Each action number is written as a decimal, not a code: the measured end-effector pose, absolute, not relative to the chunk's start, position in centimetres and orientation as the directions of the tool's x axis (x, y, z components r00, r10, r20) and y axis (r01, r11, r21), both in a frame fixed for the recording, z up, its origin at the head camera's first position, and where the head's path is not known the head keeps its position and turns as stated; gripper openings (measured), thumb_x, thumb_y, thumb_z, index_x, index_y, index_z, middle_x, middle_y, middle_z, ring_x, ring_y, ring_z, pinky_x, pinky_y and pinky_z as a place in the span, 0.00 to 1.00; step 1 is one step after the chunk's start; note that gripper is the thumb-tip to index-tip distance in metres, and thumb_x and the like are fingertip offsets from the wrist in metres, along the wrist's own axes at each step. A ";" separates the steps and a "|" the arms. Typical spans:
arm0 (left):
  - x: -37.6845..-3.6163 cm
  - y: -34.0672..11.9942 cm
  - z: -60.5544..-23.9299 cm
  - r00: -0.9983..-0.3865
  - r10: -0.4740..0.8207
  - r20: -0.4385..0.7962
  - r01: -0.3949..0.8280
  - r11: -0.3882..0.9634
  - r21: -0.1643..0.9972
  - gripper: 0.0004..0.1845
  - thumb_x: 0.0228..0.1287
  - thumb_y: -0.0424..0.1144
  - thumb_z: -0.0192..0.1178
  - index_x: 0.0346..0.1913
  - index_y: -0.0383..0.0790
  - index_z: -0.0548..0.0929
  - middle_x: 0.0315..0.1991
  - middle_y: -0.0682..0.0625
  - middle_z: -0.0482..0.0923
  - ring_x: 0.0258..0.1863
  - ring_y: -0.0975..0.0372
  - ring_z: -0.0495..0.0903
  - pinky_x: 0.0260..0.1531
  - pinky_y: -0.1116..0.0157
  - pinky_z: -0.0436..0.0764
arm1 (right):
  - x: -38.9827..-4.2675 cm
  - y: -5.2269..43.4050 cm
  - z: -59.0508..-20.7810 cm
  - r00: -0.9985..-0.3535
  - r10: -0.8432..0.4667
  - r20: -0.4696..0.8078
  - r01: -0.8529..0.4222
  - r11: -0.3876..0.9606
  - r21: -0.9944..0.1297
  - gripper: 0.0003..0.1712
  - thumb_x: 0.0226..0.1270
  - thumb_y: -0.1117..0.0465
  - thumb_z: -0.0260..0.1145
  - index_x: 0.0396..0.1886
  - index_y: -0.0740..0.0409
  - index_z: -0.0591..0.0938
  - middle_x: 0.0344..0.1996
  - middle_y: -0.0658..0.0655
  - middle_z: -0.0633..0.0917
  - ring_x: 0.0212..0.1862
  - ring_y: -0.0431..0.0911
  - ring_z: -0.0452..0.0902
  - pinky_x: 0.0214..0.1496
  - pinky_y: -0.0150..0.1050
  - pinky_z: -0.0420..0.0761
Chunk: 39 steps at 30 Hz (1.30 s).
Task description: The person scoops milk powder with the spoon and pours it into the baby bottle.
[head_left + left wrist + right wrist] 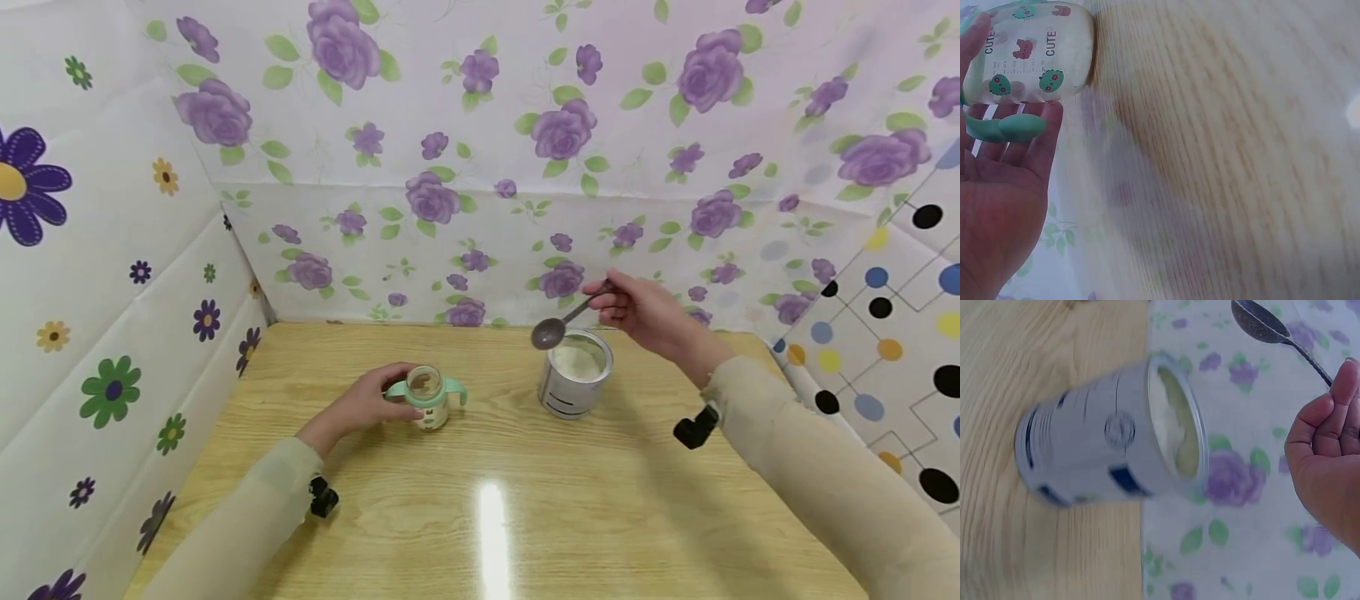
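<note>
Green-handled and printed "CUTE", the baby bottle (1029,53) is gripped on the wooden table (525,500) by the left hand (360,406); a spoon (558,325) is pinched by the right hand (645,315) above the open powder tin (573,375).

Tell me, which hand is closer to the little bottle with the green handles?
The left hand. It grips the bottle from the side. The right hand is far off, holding a spoon above the open tin of powder.

You had bright, even overhead light, a white glare streak on the table (491,521), soft shadows under your arms, wide-angle bending at edges, both wrist views blurred.
</note>
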<state>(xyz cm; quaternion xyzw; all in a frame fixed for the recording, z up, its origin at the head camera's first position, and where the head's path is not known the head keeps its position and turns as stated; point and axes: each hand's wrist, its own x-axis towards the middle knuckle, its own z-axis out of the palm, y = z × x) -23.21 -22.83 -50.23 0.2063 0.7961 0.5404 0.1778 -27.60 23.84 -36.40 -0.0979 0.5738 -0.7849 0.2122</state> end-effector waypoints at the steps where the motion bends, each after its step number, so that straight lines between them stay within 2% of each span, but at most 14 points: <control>1: -23.2 -22.9 -50.2 -0.852 0.521 -0.060 0.138 0.332 0.933 0.37 0.64 0.37 0.79 0.75 0.46 0.77 0.69 0.45 0.78 0.72 0.48 0.74 0.66 0.54 0.81 | -27.6 24.6 -36.5 -0.894 -0.440 -0.089 0.221 -0.259 -0.940 0.28 0.91 0.50 0.49 0.47 0.61 0.91 0.31 0.52 0.92 0.34 0.41 0.87 0.42 0.33 0.85; 9: -23.0 -23.1 -49.8 -0.847 0.529 -0.053 0.160 0.349 0.923 0.37 0.64 0.38 0.79 0.75 0.47 0.76 0.69 0.44 0.78 0.71 0.48 0.75 0.67 0.50 0.80 | -27.4 28.1 -38.5 -0.917 -0.381 -0.120 0.230 -0.257 -0.939 0.26 0.90 0.50 0.52 0.48 0.63 0.90 0.33 0.53 0.92 0.36 0.41 0.87 0.44 0.33 0.86; 15: -22.9 -23.0 -49.7 -0.844 0.533 -0.059 0.170 0.371 0.913 0.37 0.63 0.38 0.80 0.74 0.47 0.76 0.68 0.45 0.79 0.70 0.49 0.76 0.67 0.49 0.80 | -27.2 28.6 -41.2 -0.922 -0.365 -0.130 0.206 -0.178 -0.962 0.25 0.90 0.50 0.50 0.49 0.62 0.89 0.34 0.52 0.91 0.36 0.40 0.87 0.45 0.33 0.87; 21: -22.9 -23.1 -49.7 -0.843 0.536 -0.051 0.185 0.377 0.907 0.37 0.63 0.38 0.80 0.74 0.45 0.76 0.68 0.44 0.79 0.71 0.47 0.75 0.67 0.47 0.80 | -27.0 28.5 -43.2 -0.928 -0.348 -0.134 0.202 -0.167 -0.965 0.26 0.90 0.49 0.50 0.49 0.60 0.89 0.33 0.51 0.91 0.35 0.39 0.86 0.44 0.33 0.86; 26: -22.8 -23.7 -49.0 -0.840 0.539 -0.052 0.218 0.426 0.878 0.43 0.64 0.42 0.80 0.80 0.47 0.71 0.74 0.44 0.74 0.76 0.44 0.69 0.71 0.39 0.72 | -26.7 28.2 -44.0 -0.933 -0.326 -0.155 0.207 -0.133 -0.969 0.23 0.89 0.50 0.54 0.50 0.59 0.89 0.33 0.50 0.92 0.34 0.39 0.86 0.43 0.33 0.85; 30: -22.7 -24.0 -46.6 -0.839 0.542 -0.037 0.246 0.439 0.864 0.48 0.65 0.41 0.79 0.84 0.47 0.64 0.81 0.43 0.65 0.80 0.44 0.63 0.76 0.37 0.65 | -26.6 28.2 -44.3 -0.932 -0.322 -0.168 0.210 -0.102 -0.972 0.22 0.88 0.48 0.56 0.54 0.61 0.88 0.34 0.50 0.92 0.35 0.39 0.86 0.45 0.34 0.86; 33: -22.9 -23.1 -43.6 -0.835 0.550 0.003 0.290 0.437 0.851 0.49 0.65 0.38 0.78 0.84 0.45 0.62 0.82 0.43 0.62 0.81 0.45 0.62 0.78 0.40 0.63 | -26.5 28.5 -44.5 -0.934 -0.317 -0.165 0.208 -0.105 -0.973 0.23 0.88 0.48 0.56 0.55 0.62 0.87 0.34 0.50 0.92 0.35 0.39 0.86 0.45 0.34 0.86; 39: -23.7 -17.4 -38.6 -0.808 0.588 0.033 0.376 0.472 0.797 0.53 0.62 0.46 0.81 0.85 0.49 0.61 0.83 0.49 0.62 0.81 0.50 0.63 0.80 0.48 0.63 | -26.2 29.4 -44.7 -0.934 -0.326 -0.148 0.210 -0.167 -0.963 0.22 0.89 0.50 0.54 0.52 0.59 0.89 0.34 0.50 0.92 0.35 0.39 0.86 0.43 0.32 0.86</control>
